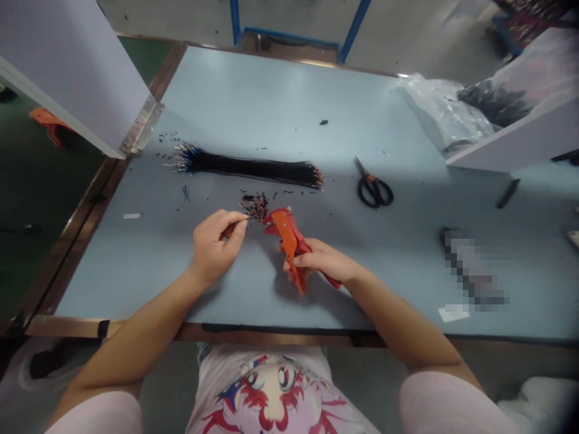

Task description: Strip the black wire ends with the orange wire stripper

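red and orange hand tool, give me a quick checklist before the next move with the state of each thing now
1. Red and orange hand tool gripped: ok, in the right hand.
2. Thin black wire held: ok, pinched between thumb and finger of the left hand.
3. Wire end seated in the tool's jaws: cannot tell, too small to make out.
4. Scrap pile away from the tool's head: not ok, it lies right beside it.
5. Wire bundle apart from both hands: ok, it lies beyond them.
6. Scissors apart from the tool: ok, off to its right.
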The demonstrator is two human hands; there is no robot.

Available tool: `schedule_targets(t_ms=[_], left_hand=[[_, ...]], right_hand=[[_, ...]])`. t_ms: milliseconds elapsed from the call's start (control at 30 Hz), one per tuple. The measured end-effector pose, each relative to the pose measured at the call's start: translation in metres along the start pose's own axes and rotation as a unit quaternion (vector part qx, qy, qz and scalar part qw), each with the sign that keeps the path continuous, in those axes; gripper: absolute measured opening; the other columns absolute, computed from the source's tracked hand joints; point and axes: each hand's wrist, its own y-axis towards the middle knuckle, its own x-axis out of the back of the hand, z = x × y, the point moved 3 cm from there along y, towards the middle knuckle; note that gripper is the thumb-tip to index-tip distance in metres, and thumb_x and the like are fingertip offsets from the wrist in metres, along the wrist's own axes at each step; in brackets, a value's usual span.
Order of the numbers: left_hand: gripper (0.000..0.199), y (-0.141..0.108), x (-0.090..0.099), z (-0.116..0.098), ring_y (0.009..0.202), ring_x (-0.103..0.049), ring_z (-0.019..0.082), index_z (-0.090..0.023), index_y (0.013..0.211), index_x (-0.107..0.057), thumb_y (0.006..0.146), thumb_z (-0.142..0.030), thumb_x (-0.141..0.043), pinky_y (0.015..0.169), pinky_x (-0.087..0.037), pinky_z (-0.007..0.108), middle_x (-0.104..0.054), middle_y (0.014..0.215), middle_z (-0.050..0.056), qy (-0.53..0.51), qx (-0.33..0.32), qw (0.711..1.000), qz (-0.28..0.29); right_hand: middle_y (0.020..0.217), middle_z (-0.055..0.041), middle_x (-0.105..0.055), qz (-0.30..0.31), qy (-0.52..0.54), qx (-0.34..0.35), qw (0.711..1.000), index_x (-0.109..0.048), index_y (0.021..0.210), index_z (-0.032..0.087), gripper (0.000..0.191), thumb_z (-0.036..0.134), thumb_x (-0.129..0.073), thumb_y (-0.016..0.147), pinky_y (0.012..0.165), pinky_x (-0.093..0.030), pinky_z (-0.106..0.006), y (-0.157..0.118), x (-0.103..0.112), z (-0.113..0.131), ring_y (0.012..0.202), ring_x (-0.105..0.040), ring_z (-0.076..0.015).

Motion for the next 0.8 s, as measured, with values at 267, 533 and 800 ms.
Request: schedule_targets(t_ms=[267, 533, 800], left_hand=[[0.005, -0.008, 0.000, -0.017, 0.047, -0.041, 0.007, -0.018, 0.080, -0.064, 0.077, -0.016, -0.061, 0.051, -0.032, 0.021, -0.048, 0.052, -0.005, 0.083, -0.111, 0.990, 0.009], [0.003, -0.009, 0.000, -0.020, 0.045, -0.039, 0.007, -0.017, 0.073, -0.063, 0.075, -0.016, -0.061, 0.048, -0.031, 0.022, -0.047, 0.050, -0.006, 0.083, -0.082, 0.993, -0.012], [0.005, -0.008, 0.004, -0.024, 0.043, -0.036, 0.007, -0.018, 0.069, -0.061, 0.071, -0.014, -0.061, 0.046, -0.029, 0.023, -0.041, 0.047, -0.007, 0.087, -0.087, 0.992, -0.022]], right_hand=[[0.088, -0.0053, -0.059, 0.007, -0.043, 0.189, 0.981, -0.045, 0.110, 0.016, 0.037, 0.011, -0.057, 0.075, 0.066, -0.053, -0.033, -0.002, -0.006, 0.003, 0.076, -0.061, -0.0172], [0.086, -0.0040, -0.060, -0.029, -0.244, 0.231, 0.941, -0.050, 0.097, 0.017, 0.029, 0.005, -0.051, 0.071, 0.078, -0.046, -0.034, -0.008, -0.011, 0.007, 0.078, -0.057, -0.0166], [0.087, -0.0048, -0.059, -0.038, -0.320, 0.249, 0.913, -0.052, 0.090, 0.018, 0.023, 0.008, -0.050, 0.070, 0.080, -0.045, -0.033, -0.012, -0.015, 0.010, 0.084, -0.056, -0.0184]])
